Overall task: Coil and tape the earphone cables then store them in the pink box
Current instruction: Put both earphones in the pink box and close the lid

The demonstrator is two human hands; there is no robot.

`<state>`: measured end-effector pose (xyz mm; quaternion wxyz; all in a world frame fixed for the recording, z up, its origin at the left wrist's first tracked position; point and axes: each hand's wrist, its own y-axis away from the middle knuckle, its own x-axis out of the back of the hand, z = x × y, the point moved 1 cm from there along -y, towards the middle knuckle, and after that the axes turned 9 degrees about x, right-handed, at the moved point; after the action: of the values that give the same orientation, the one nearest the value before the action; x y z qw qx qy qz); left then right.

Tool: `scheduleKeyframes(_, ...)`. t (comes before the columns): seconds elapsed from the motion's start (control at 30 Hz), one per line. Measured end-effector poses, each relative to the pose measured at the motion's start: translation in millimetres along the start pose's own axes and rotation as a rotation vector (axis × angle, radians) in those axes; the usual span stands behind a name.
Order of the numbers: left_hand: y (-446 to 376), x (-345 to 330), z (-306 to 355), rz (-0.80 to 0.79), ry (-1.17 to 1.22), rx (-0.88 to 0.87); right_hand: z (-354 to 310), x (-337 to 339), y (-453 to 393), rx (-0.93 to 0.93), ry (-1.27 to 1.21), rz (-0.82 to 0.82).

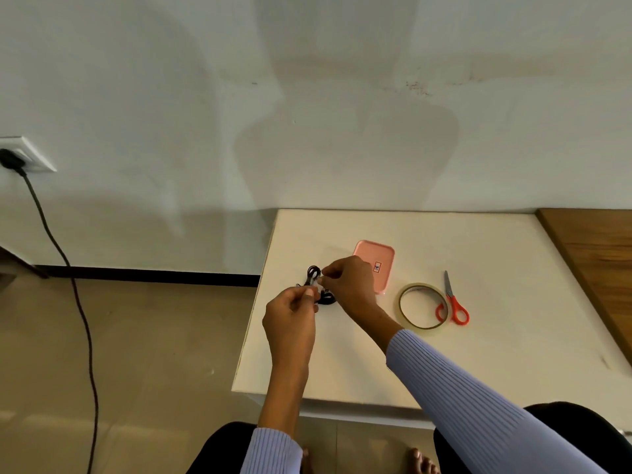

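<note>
Head view: a person is sitting at a white tabletop [478, 354], lower centre of the frame, looking down at both hands.
Earphone cables [316, 285]: a small black coiled bundle, held just above the tabletop at centre frame, between the two hands.
Left hand [290, 319]: its grip is pinching the lower end of the bundle, fingers curled.
Right hand [349, 282]: its grip is pinching the upper part of the bundle, apparently with a pale strip of tape; too small to be sure.
Handling: the cables look light, thin and floppy, likely springing loose unless held across the coil's middle.
Pink box [379, 258]: lying behind the right hand, partly hidden.
Tape roll [403, 302]: right of the box, touching the orange-handled scissors [453, 302].
Room: pale wall [307, 97] above; wall socket [29, 153] with a dark cord at left; tiled floor [154, 354] below.
</note>
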<state>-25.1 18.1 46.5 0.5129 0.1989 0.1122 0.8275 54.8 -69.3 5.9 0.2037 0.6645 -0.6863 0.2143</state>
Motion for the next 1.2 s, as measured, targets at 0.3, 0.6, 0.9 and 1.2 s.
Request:
scheduleKeyframes(0.3,1.7,0.0,-3.8,-0.045,-0.016,0.025,10.1,30.0,5.8,0.303,0.439,-0.092)
scheduleKeyframes(0.6,5.3,-3.3,-6.6,-0.135,-0.082,0.029,37.3,45.0,23.7,0.308,0.834,-0.308)
scheduleKeyframes(0.9,14.6,-15.1,-24.9,-0.375,-0.320,0.159,43.8,62.9,94.2,0.423,0.816,-0.507)
scheduleKeyframes(1.2,12.4,-19.9,-34.5,-0.434,-0.264,0.247,54.0,50.1,112.7,0.553,0.747,-0.258)
